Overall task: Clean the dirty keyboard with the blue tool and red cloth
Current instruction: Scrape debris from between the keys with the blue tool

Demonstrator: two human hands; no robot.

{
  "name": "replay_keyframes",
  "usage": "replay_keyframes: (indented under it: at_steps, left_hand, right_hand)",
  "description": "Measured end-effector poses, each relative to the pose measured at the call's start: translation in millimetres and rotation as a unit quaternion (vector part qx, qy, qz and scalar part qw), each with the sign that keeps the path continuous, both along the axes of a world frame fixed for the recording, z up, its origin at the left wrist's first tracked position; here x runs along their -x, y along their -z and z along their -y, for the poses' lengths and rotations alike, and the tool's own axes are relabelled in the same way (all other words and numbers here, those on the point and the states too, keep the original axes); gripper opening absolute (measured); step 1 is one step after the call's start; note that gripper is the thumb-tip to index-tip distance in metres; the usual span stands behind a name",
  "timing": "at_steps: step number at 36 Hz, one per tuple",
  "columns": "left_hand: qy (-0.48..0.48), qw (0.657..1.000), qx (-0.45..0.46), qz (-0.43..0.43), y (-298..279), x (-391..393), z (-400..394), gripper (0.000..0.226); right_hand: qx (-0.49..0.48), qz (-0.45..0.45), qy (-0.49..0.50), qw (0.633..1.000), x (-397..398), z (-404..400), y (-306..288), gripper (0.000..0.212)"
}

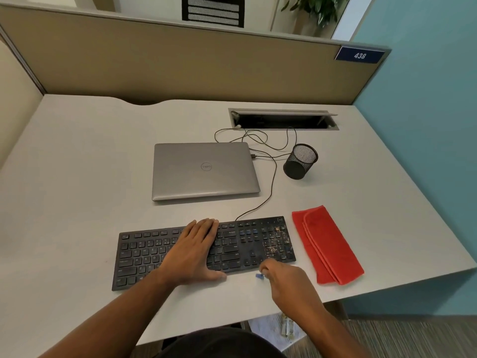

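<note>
A black keyboard (pixel 144 254) lies near the desk's front edge, with crumbs and dust over its number pad at the right end. My left hand (pixel 192 250) rests flat on the middle keys, fingers straight. Just in front of the keyboard's right part, my right hand (pixel 286 280) has its fingers curled round a small blue tool (pixel 259 276); only the tool's blurred tip shows. A folded red cloth (pixel 327 245) lies on the desk to the right of the keyboard, apart from both hands.
A closed grey laptop (pixel 205 170) sits behind the keyboard. A black mesh pen cup (pixel 300 161) stands to its right, with thin cables (pixel 268 148) running to an open cable tray (pixel 284 118). The desk's (pixel 77 177) right edge runs close to the cloth.
</note>
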State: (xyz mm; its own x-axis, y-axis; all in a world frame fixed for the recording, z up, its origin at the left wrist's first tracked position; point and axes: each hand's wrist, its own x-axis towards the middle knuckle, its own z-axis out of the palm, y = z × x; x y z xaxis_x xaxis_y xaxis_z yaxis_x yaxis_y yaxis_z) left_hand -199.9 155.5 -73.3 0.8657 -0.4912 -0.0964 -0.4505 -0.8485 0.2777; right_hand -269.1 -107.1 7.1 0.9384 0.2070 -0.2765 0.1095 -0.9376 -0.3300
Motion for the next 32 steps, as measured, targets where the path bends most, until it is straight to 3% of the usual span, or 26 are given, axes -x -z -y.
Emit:
replay_keyframes:
  at_steps: [5, 11, 16, 21, 23, 32]
  left_hand:
    - [0.001, 1.000, -0.008, -0.004, 0, 0, 0, 0.137]
    - [-0.003, 1.000, 0.004, 0.005, 1, 0, 0, 0.138]
    - [0.001, 1.000, -0.003, -0.007, -2, 0, 0, 0.137]
    - [0.002, 1.000, -0.001, 0.002, 0, 0, 0, 0.137]
    - [0.003, 1.000, -0.001, 0.003, -1, 0, 0, 0.138]
    - [0.000, 1.000, -0.002, 0.001, 1, 0, 1, 0.138]
  right_hand:
    - [-0.085, 0.065, 0.040, 0.993, -10, -12, -4, 0.023]
    - [-0.022, 0.045, 0.024, 0.998, -1, -21, 9, 0.032]
    - [-0.044, 0.024, 0.022, 0.999, 5, -16, 3, 0.012]
    - [-0.092, 0.104, 0.006, 0.990, 2, -20, 14, 0.033]
    - [-0.062, 0.116, -0.032, 0.991, 5, -22, 22, 0.040]
    - [-0.047, 0.149, -0.074, 0.985, 30, -19, 43, 0.047]
